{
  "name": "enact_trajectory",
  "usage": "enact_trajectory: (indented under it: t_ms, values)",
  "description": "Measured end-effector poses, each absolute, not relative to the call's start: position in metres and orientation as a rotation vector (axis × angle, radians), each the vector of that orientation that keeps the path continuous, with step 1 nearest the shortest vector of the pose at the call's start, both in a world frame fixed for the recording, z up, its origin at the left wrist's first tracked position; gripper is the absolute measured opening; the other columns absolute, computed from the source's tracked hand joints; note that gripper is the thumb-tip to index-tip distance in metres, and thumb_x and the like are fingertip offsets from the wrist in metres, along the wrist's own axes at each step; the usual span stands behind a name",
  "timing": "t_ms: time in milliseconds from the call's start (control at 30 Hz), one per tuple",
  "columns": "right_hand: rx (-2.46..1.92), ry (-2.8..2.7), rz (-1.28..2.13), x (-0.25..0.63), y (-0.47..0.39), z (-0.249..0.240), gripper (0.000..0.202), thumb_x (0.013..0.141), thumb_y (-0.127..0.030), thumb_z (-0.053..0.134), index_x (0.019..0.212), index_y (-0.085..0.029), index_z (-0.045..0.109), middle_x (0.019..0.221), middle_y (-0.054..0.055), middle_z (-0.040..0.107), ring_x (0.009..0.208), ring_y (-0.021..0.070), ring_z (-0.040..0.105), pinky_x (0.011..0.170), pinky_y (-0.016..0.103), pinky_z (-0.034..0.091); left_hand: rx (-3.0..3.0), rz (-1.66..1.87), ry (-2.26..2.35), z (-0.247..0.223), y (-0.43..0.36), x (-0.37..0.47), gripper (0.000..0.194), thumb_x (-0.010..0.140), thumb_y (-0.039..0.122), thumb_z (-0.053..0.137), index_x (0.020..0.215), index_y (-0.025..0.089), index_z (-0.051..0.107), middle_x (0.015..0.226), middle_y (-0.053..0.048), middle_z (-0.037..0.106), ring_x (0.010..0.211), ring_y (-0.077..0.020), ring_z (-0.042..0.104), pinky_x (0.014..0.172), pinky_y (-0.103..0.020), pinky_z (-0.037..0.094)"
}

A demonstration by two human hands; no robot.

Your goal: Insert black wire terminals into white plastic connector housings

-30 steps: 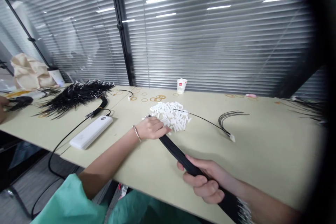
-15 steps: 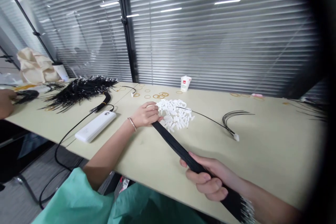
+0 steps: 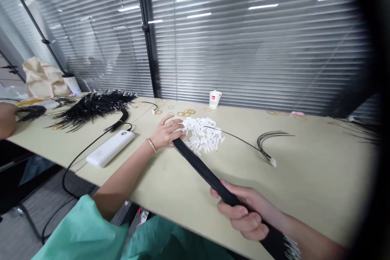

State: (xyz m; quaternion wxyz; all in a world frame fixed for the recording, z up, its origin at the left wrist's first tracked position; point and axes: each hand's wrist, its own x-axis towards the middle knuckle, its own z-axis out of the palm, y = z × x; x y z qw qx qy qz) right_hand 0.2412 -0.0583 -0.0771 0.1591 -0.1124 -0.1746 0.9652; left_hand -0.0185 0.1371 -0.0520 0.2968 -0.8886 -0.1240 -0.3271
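A thick bundle of black wires (image 3: pixel 198 165) slants across the front of the table. My right hand (image 3: pixel 243 211) is wrapped round its lower part, and small silvery tips (image 3: pixel 291 248) stick out past my wrist. At the bundle's far end is my left hand (image 3: pixel 166 132), a bracelet on its wrist, with its fingers stretched and apart. Its thumb side and palm meet the wire ends there; the exact contact is hidden. Just beyond that hand lies a pile of small white plastic connector housings (image 3: pixel 207 140).
A white connector with black wires (image 3: pixel 272 162) lies right of the pile. Behind are rubber bands (image 3: pixel 185 113) and a paper cup (image 3: pixel 215 99). On the left are a white power bank (image 3: pixel 110 149), a heap of black wires (image 3: pixel 94 107) and another person's arm (image 3: pixel 7 121).
My left hand's fingers have loosened and spread from a more closed curl round the bundle's end. My right hand keeps its grip, and the bundle has barely shifted.
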Motion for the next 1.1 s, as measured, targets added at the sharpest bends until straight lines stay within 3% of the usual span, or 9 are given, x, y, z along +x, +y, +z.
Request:
enact_trajectory:
  t_ms: [100,167,333,533,667,800,900,1000,1100]
  values:
    - [-0.320,-0.523,2.704,0.244,-0.059,-0.076,0.028,0.092,-0.045,0.039,0.097,-0.021,0.052,0.058,-0.006,0.031,0.035,0.0014,0.023,0.029,0.011,0.022,-2.368,-0.832,-0.360,-0.046,0.120,-0.008,0.033,0.085,0.037,0.055,0.116,0.024,0.057,0.118,-0.006,0.063,0.118,-0.0238,0.050,0.111,-0.048,0.014]
    - [-0.302,-0.541,2.674,0.245,-0.059,-0.076,0.029,0.092,-0.046,0.038,0.098,-0.021,0.052,0.058,-0.006,0.031,0.034,0.0015,0.023,0.029,0.012,0.022,-2.387,-0.784,-0.312,-0.043,0.107,0.001,0.048,0.085,0.044,0.053,0.127,0.022,0.048,0.127,-0.008,0.057,0.121,-0.0243,0.047,0.112,-0.046,0.011]
    - [-0.287,-0.547,2.655,0.246,-0.059,-0.074,0.030,0.092,-0.046,0.037,0.100,-0.022,0.052,0.058,-0.007,0.031,0.034,0.0014,0.021,0.029,0.011,0.022,-2.427,-0.676,-0.172,-0.037,0.095,0.005,0.042,0.091,0.025,0.047,0.131,0.038,0.040,0.130,0.007,0.055,0.121,-0.0077,0.048,0.108,-0.022,0.027]
    - [-0.264,-0.577,2.602,0.247,-0.057,-0.073,0.029,0.093,-0.043,0.035,0.098,-0.021,0.052,0.058,-0.006,0.031,0.035,0.0009,0.021,0.029,0.011,0.023,-2.250,-1.053,-0.612,-0.020,0.125,-0.036,0.050,0.092,0.014,0.036,0.140,0.017,0.026,0.130,-0.017,0.051,0.128,-0.0263,0.040,0.108,-0.051,0.022]
    - [-0.245,-0.560,2.588,0.245,-0.057,-0.075,0.027,0.092,-0.043,0.038,0.098,-0.020,0.051,0.058,-0.007,0.031,0.035,0.0010,0.021,0.029,0.011,0.022,-2.315,-1.085,-0.442,-0.021,0.106,-0.025,0.046,0.093,0.016,0.028,0.139,0.017,0.023,0.122,-0.015,0.055,0.122,-0.0214,0.045,0.099,-0.045,0.039]
    - [-0.249,-0.536,2.583,0.240,-0.063,-0.076,0.027,0.092,-0.044,0.039,0.101,-0.021,0.050,0.058,-0.007,0.032,0.035,0.0011,0.020,0.029,0.011,0.021,-2.459,-0.809,-0.016,-0.037,0.075,0.017,0.042,0.089,0.042,0.044,0.126,0.022,0.044,0.115,-0.007,0.062,0.112,-0.0173,0.054,0.096,-0.032,0.044]
    - [-0.266,-0.504,2.705,0.235,-0.067,-0.074,0.028,0.090,-0.047,0.040,0.099,-0.022,0.048,0.058,-0.007,0.032,0.036,0.0017,0.020,0.030,0.011,0.020,-2.437,-0.774,0.029,-0.047,0.073,0.034,0.013,0.089,0.024,0.049,0.096,0.019,0.059,0.075,-0.002,0.065,0.074,-0.0133,0.062,0.072,-0.027,0.048]
    - [-0.253,-0.477,2.785,0.228,-0.067,-0.072,0.027,0.090,-0.047,0.041,0.095,-0.021,0.047,0.058,-0.007,0.031,0.036,0.0017,0.019,0.031,0.011,0.018,-2.405,-0.791,0.023,-0.052,0.085,0.029,0.023,0.088,0.023,0.050,0.066,0.018,0.053,0.050,0.003,0.050,0.048,-0.0103,0.050,0.049,-0.025,0.039]
    - [-0.226,-0.455,2.775,0.225,-0.063,-0.073,0.027,0.091,-0.045,0.039,0.096,-0.020,0.046,0.057,-0.007,0.030,0.035,0.0015,0.018,0.030,0.010,0.017,-2.396,-0.800,0.013,-0.054,0.099,0.018,0.032,0.090,0.027,0.048,0.059,0.018,0.048,0.049,0.003,0.047,0.045,-0.0101,0.046,0.045,-0.027,0.033]
